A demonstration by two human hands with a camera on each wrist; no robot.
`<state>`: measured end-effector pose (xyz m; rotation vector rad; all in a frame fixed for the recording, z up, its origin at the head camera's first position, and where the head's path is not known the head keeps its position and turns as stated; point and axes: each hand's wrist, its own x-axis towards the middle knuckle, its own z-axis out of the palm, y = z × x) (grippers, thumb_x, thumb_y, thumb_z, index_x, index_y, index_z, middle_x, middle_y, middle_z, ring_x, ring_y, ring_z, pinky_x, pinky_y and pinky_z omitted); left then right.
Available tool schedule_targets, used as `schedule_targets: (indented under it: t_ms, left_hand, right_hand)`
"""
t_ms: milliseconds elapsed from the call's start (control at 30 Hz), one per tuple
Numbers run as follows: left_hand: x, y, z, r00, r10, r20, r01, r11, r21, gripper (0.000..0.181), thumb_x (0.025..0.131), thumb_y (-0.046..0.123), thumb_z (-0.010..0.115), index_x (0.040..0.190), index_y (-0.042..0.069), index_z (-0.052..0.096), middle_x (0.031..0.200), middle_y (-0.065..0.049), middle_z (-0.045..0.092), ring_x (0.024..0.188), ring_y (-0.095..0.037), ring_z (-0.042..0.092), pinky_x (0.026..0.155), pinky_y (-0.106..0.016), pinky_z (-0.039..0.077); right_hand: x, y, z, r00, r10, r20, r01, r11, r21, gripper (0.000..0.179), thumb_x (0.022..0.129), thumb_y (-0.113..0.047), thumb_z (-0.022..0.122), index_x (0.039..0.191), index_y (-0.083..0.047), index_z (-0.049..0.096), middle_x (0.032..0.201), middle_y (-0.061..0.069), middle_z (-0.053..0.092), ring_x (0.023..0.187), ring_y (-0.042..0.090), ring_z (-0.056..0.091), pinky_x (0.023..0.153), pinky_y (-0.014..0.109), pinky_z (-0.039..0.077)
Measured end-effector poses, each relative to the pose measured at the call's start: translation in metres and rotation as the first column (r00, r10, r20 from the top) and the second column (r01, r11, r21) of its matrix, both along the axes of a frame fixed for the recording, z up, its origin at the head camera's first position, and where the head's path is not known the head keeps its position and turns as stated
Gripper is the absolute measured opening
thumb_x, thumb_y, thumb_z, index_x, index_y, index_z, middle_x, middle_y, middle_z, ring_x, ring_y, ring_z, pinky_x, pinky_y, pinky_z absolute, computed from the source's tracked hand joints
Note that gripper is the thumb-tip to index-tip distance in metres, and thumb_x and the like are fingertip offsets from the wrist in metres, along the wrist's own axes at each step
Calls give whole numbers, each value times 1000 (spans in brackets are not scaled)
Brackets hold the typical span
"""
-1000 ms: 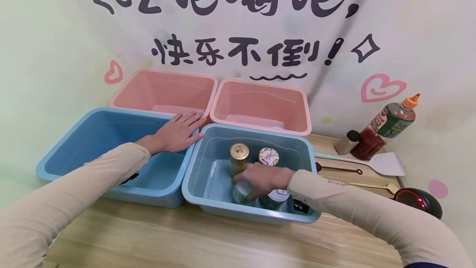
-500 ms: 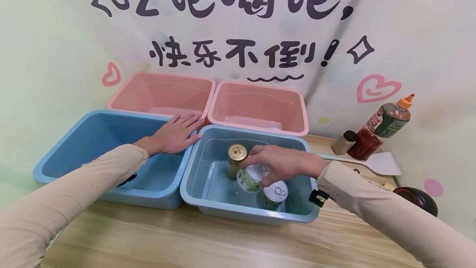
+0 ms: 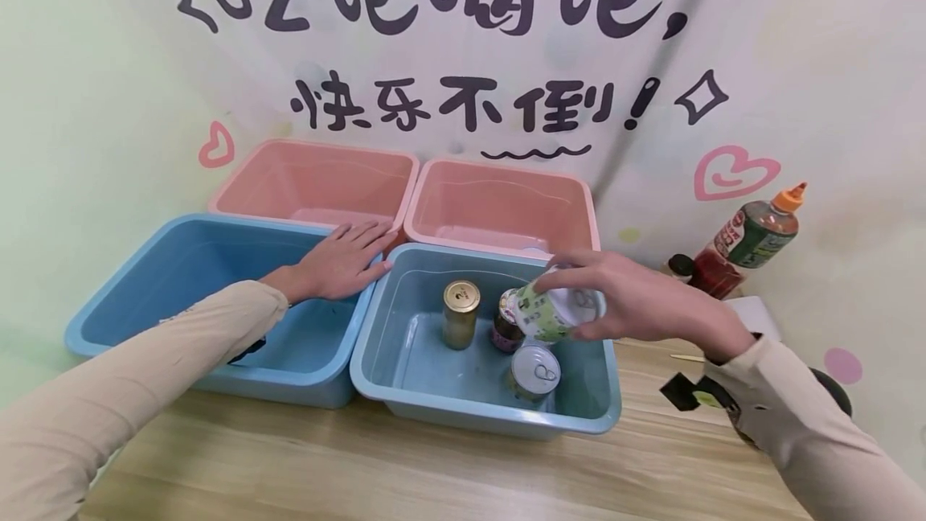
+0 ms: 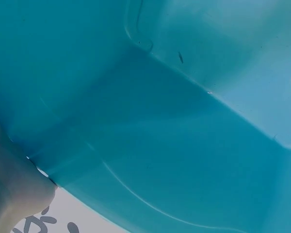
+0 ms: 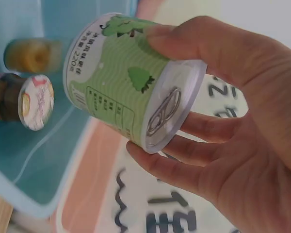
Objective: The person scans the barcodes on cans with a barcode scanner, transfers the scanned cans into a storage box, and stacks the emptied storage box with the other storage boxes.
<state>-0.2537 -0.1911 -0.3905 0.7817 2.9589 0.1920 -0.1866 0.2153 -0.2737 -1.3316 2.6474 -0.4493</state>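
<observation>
My right hand grips a green-labelled tin can above the right side of the right blue bin. In the right wrist view the can is tilted, its pull-tab lid facing the palm, thumb on one side and fingers on the other. Inside that bin stand a gold can, a dark jar with a patterned lid, partly behind the held can, and a pull-tab can. My left hand rests with fairly straight fingers on the rim of the left blue bin.
Two pink bins stand behind the blue ones, against the printed wall cloth. On the right are a sauce bottle, a black-capped shaker and a white spatula, partly hidden by the right arm.
My right hand has lifted the green-labelled can from among the others and carried it up and to the right. The left hand stays on the rim.
</observation>
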Motion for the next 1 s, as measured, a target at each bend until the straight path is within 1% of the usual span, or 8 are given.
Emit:
schedule_targets:
  t_ms: [100,300,400,533,667,767,933,1000]
  left_hand:
    - [-1,0,0,1000,-5,-9,5,1000,0,68,104,43,42,159,9,22,167,-14,20,155,-38,15,124,-61,9]
    - [-2,1,0,1000,-11,-13,11,1000,1,68,104,43,42,159,9,22,167,-14,20,155,-38,15,124,-60,9]
    - [-3,2,0,1000,-16,-9,16,1000,2,68,104,44,42,159,9,22,168,-13,19,155,-38,15,124,-60,8]
    - [-4,4,1,1000,-15,-1,15,1000,-1,68,104,44,42,159,10,22,168,-13,18,155,-38,14,124,-61,8]
    - [-4,2,4,1000,-7,17,7,1000,-4,69,104,46,42,159,10,22,168,-14,16,155,-39,13,123,-62,7]
    - [-3,0,7,999,1,40,-1,1000,-4,70,103,47,42,159,10,22,168,-14,15,155,-40,11,123,-63,6]
    - [-1,0,9,997,13,79,-14,1000,9,73,102,49,43,160,10,20,168,-15,14,155,-41,9,122,-65,5]
    - [-1,0,10,996,17,85,-19,1000,20,74,101,50,43,160,9,20,168,-16,15,155,-42,9,121,-67,5]
  right_hand:
    - [7,18,3,998,-55,-30,54,998,-19,59,72,-11,88,125,-27,68,137,12,58,107,26,63,78,34,59]
    - [20,59,1,984,-167,-64,162,984,-77,60,68,-8,91,122,-23,70,131,13,60,101,24,63,71,27,59]
    - [28,80,-6,968,-230,-104,220,970,-103,61,65,-8,92,120,-23,70,130,13,59,98,24,63,67,24,58]
    - [34,109,-19,950,-278,-143,264,958,-110,63,62,-6,93,118,-22,70,129,12,59,100,27,62,64,21,55]
    - [35,130,-31,943,-305,-136,295,951,-91,62,62,-6,93,117,-21,70,126,12,60,100,29,61,64,21,53]
    - [34,142,-41,938,-314,-147,305,949,-80,61,62,-7,93,116,-21,70,122,10,62,100,21,57,64,21,50]
    - [35,165,-59,927,-329,-178,322,944,-71,61,60,-8,93,115,-23,70,120,8,63,99,0,47,65,21,49]
    - [37,172,-64,923,-337,-185,329,942,-74,62,58,-8,93,114,-22,70,121,9,63,100,-3,47,64,22,49]
